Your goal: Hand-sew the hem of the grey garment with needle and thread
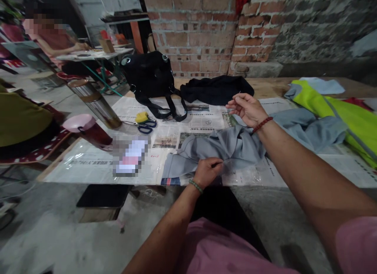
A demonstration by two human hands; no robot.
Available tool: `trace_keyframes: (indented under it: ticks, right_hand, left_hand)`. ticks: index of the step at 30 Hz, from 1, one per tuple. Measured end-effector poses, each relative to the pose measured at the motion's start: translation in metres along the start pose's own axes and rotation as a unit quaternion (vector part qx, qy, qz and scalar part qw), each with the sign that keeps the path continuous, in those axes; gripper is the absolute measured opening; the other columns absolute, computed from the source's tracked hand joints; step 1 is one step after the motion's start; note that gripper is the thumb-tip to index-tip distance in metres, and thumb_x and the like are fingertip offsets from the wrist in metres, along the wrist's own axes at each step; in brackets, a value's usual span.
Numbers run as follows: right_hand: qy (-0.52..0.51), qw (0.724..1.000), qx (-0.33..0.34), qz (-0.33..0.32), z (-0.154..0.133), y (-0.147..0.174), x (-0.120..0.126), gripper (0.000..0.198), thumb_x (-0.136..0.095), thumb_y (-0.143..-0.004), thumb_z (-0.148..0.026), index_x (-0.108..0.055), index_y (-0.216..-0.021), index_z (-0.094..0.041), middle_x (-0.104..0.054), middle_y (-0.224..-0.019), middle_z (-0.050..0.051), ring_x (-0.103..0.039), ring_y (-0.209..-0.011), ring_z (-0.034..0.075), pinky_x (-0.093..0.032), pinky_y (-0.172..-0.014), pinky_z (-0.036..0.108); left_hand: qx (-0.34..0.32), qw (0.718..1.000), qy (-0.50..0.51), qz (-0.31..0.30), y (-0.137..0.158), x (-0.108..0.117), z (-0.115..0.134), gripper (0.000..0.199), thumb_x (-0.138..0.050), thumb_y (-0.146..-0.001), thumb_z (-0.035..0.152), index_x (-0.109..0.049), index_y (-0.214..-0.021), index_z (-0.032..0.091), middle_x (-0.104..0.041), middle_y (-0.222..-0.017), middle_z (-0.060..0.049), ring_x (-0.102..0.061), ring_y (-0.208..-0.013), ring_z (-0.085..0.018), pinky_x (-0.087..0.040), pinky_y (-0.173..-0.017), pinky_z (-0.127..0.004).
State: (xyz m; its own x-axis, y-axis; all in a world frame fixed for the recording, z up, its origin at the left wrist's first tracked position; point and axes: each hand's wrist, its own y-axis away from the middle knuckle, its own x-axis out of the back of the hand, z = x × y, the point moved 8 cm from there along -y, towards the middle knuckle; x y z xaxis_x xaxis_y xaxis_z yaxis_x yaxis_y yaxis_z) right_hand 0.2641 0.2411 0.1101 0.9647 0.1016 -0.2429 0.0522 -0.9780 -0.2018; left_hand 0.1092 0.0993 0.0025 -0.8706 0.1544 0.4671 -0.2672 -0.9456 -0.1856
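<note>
A grey garment lies bunched on the newspaper-covered table in front of me. My left hand pinches its near edge, fingers closed on the cloth. My right hand is raised above the far side of the garment, thumb and fingers pinched together as if on a needle; a thin thread seems to run down from it to the cloth. A red cord bracelet sits on the right wrist, a green bead one on the left.
Blue-handled scissors and a yellow object lie at left. A black bag and black cloth sit at the back. More grey fabric and a neon-yellow vest lie right. A steel flask, pink lid. A person sits far left.
</note>
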Motion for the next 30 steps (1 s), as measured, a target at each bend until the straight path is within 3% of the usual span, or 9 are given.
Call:
trace_keyframes:
  ticks: [7, 19, 30]
  right_hand:
    - [-0.019, 0.996, 0.059, 0.063, 0.001, 0.002, 0.035, 0.012, -0.062, -0.074, -0.03, -0.054, -0.078, -0.023, -0.064, -0.068, -0.004, -0.065, -0.071, 0.011, -0.05, -0.052, 0.019]
    - [-0.046, 0.982, 0.085, 0.162, 0.022, 0.021, 0.076, 0.007, -0.059, -0.075, -0.024, -0.052, -0.074, -0.021, -0.063, -0.063, -0.005, -0.064, -0.066, 0.009, -0.049, -0.056, 0.021]
    - [-0.059, 0.958, 0.144, 0.239, 0.01, 0.012, 0.105, 0.009, -0.055, -0.075, -0.019, -0.052, -0.069, -0.024, -0.061, -0.062, -0.005, -0.062, -0.065, 0.011, -0.048, -0.06, 0.025]
  left_hand:
    - [0.008, 1.0, 0.006, 0.001, -0.001, -0.001, 0.0, 0.016, -0.056, -0.074, 0.016, -0.071, -0.081, 0.017, -0.071, -0.078, 0.0, -0.064, -0.072, -0.013, -0.047, -0.067, -0.019]
    - [-0.004, 1.0, 0.009, 0.004, -0.002, -0.001, -0.002, 0.019, -0.055, -0.073, 0.012, -0.071, -0.081, 0.018, -0.071, -0.078, 0.0, -0.064, -0.072, -0.013, -0.048, -0.068, -0.019]
    - [-0.005, 1.0, 0.007, 0.009, -0.002, -0.002, -0.005, 0.018, -0.056, -0.072, 0.014, -0.071, -0.081, 0.019, -0.071, -0.077, 0.001, -0.064, -0.072, -0.013, -0.048, -0.068, -0.019]
